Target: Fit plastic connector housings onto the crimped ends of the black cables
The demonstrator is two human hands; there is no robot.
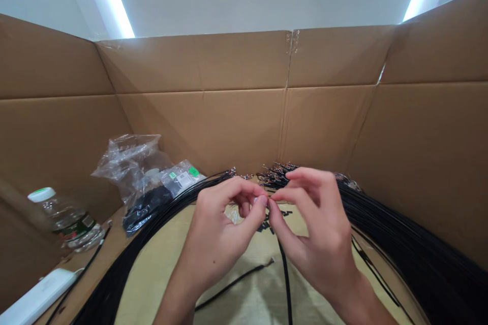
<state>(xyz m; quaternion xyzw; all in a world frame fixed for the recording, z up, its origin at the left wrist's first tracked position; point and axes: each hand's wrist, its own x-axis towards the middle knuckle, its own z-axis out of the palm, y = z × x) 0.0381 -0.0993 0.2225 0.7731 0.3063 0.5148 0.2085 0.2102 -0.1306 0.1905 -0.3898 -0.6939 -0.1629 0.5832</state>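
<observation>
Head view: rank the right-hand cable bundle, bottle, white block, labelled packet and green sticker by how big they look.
1. Right-hand cable bundle
2. Bottle and white block: too alike to rank; the block is cut off
3. Labelled packet
4. Green sticker

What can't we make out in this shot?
Head view:
- What left hand and right hand pinch: too small, fingers cover it.
- Pale pieces: partly behind left hand.
- Bottle label text: blurred.
- Near ends of left cable bundle and right cable bundle: cut off by frame edges.
</observation>
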